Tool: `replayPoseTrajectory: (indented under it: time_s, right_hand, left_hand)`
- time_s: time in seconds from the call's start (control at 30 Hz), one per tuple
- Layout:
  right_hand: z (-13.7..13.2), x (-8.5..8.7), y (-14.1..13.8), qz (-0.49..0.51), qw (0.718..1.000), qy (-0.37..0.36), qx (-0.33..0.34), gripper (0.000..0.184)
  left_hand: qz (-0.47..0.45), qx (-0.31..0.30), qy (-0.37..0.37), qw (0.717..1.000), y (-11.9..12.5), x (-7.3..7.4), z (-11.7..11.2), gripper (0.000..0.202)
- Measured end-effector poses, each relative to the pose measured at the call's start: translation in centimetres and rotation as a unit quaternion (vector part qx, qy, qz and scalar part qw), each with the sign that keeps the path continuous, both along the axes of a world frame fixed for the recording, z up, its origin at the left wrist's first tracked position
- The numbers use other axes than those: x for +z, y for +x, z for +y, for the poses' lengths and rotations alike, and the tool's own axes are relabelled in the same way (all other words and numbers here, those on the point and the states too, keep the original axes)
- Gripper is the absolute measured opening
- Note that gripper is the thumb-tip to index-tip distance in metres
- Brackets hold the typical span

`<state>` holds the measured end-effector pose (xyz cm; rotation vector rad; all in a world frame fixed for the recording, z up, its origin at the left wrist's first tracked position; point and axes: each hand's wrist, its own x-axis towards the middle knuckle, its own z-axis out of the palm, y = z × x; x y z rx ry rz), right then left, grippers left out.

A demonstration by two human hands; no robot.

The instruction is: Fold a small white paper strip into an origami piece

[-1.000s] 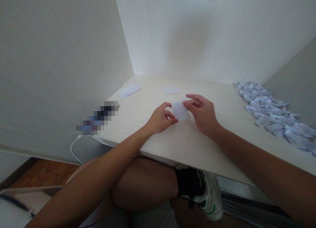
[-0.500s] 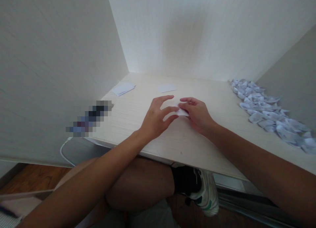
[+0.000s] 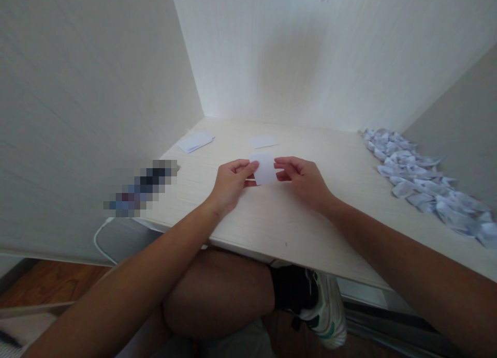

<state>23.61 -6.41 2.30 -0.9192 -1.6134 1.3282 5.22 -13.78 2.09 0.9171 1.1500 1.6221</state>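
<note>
A small white paper rectangle (image 3: 264, 167) is held upright just above the pale wooden desk (image 3: 279, 218). My left hand (image 3: 229, 183) pinches its left edge between thumb and fingers. My right hand (image 3: 301, 178) pinches its right edge the same way. Both hands hover over the middle of the desk, close together with the paper between them.
A heap of several folded white paper pieces (image 3: 423, 182) runs along the desk's right side. A flat paper sheet (image 3: 264, 140) and a small stack of sheets (image 3: 195, 140) lie at the back. White walls enclose the desk. A white cable (image 3: 101, 234) hangs at left.
The paper was pressed down on the desk under both hands half a second ago; now it is lifted and held upright between both hands, slightly further left.
</note>
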Motion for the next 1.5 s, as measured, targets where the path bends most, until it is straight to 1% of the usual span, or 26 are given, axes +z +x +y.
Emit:
replayPoseTrajectory:
  time_s: [0.07,0.13,0.17,0.23,0.27,0.33,0.4,0.47,0.57,0.67,0.73,0.83,0.9,1.0,1.13,1.2,1.27,1.37,1.43,1.5]
  right_hand:
    - [-0.1,0.0,0.0,-0.016,0.998,0.054,0.007,0.037]
    - [-0.4,0.1,0.2,-0.039,0.988,0.150,0.016,0.054]
    - [-0.5,0.2,0.3,-0.052,0.977,0.208,0.020,0.057]
    - [-0.8,0.5,0.6,-0.079,0.947,0.310,0.029,0.050]
    - [-0.9,0.5,0.7,-0.089,0.936,0.339,0.035,0.044]
    - [-1.1,0.5,0.9,-0.101,0.924,0.366,0.051,0.033]
    - [-1.1,0.4,0.9,-0.100,0.925,0.362,0.064,0.026]
    - [-1.1,0.3,0.8,-0.092,0.933,0.342,0.069,0.020]
    - [-1.1,0.2,0.7,-0.086,0.941,0.319,0.076,0.017]
    - [-1.0,0.2,0.7,-0.078,0.947,0.299,0.090,0.017]
    - [-0.9,0.1,0.7,-0.073,0.955,0.272,0.092,0.016]
    - [-0.8,0.1,0.6,-0.055,0.966,0.234,0.092,0.017]
    - [-0.8,0.1,0.6,-0.056,0.967,0.228,0.101,0.020]
    - [-0.9,0.2,0.5,-0.074,0.965,0.232,0.100,0.023]
    - [-1.0,0.4,0.4,-0.056,0.964,0.246,0.085,0.015]
    - [-1.0,0.5,0.4,-0.047,0.964,0.247,0.081,0.013]
    - [-1.0,0.5,0.4,-0.045,0.966,0.243,0.074,0.012]
    - [-1.1,0.5,0.3,-0.041,0.970,0.231,0.072,0.011]
    - [-1.2,0.4,0.3,-0.036,0.970,0.226,0.075,0.010]
    - [-1.4,0.4,0.3,-0.033,0.971,0.226,0.074,0.009]
  left_hand:
    - [-0.020,-0.009,-0.011,1.000,-0.1,0.1,0.0,0.048]
    - [-0.033,-0.019,-0.021,0.999,-0.2,0.1,-0.1,0.047]
    - [-0.038,-0.024,-0.024,0.999,-0.2,0.1,-0.1,0.047]
    - [-0.046,-0.026,-0.029,0.998,-0.3,0.1,-0.1,0.046]
    - [-0.048,-0.025,-0.030,0.998,-0.3,0.0,-0.2,0.046]
    - [-0.050,-0.020,-0.030,0.998,-0.3,0.0,-0.3,0.046]
    - [-0.050,-0.013,-0.028,0.998,-0.3,0.0,-0.4,0.048]
    - [-0.050,-0.004,-0.024,0.998,-0.3,0.1,-0.5,0.053]
    - [-0.043,0.005,-0.009,0.999,-0.3,0.3,-0.6,0.057]
    - [-0.026,0.006,0.010,1.000,-0.3,0.4,-0.7,0.048]
    - [-0.018,0.010,0.020,1.000,-0.3,0.4,-0.8,0.042]
    - [-0.001,0.020,0.023,1.000,-0.4,0.4,-0.9,0.041]
    - [0.013,0.023,0.019,0.999,-0.6,0.3,-1.0,0.040]
    - [0.020,0.005,0.023,1.000,-1.0,0.3,-1.1,0.038]
    - [0.026,-0.040,0.034,0.998,-1.6,0.4,-1.3,0.029]
    - [0.049,-0.052,0.034,0.997,-1.8,0.5,-1.4,0.026]
    - [0.090,-0.055,0.033,0.994,-1.9,0.5,-1.5,0.028]
    - [0.153,-0.026,0.046,0.987,-1.9,0.3,-1.5,0.028]
    - [0.187,0.005,0.068,0.980,-1.8,0.2,-1.5,0.024]
    - [0.214,0.023,0.097,0.972,-1.7,0.2,-1.6,0.017]
